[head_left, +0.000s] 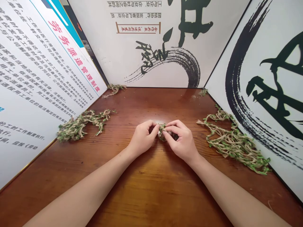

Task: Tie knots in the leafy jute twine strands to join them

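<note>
Between my two hands, over the middle of the wooden table (139, 189), is a small bunch of leafy twine (162, 131), tan cord with little green leaves. My left hand (145, 136) pinches its left side between thumb and fingertips. From the other side my right hand (180, 138) grips it with thumb and fingers closed. Part of the bunch is hidden behind the right fingers.
A heap of leafy twine (80, 126) lies at the left, and a larger heap (234, 142) spreads along the right panel. A small twine piece (115, 89) sits at the back left. Upright printed panels (151, 75) wall the table on three sides.
</note>
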The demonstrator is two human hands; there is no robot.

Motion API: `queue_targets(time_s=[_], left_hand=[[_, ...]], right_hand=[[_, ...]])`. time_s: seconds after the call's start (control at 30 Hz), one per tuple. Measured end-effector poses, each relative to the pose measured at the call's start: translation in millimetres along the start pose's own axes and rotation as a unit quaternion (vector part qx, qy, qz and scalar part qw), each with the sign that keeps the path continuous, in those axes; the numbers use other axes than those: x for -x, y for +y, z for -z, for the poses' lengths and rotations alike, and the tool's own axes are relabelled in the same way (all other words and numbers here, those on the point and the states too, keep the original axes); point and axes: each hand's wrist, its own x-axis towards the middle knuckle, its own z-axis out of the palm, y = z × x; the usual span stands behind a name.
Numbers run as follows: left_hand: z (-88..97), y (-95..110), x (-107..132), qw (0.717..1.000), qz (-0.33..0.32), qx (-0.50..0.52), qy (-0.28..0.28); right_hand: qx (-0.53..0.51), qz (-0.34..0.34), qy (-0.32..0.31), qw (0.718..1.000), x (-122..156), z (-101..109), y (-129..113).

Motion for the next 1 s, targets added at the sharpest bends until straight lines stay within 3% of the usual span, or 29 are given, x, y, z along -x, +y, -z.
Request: queue_targets(time_s=[0.33, 0.57, 1.0], left_hand=[[0.9, 0.7, -0.5, 0.999, 0.015, 0.029, -0.001], [2.6, 2.2, 2.5, 0.998, -0.053, 0.017, -0.036], [0.7, -1.4, -1.4, 0.999, 0.023, 0.027, 0.015]], right_hand=[[-0.003, 0.0, -0.028, 1.0, 0.9, 0.9, 1.0], [0.051, -0.055, -0.062, 0.995, -1.7, -0.1, 0.8], [0.03, 0.047, -0.045, 0.997, 3.4, 0.8, 3.2]])
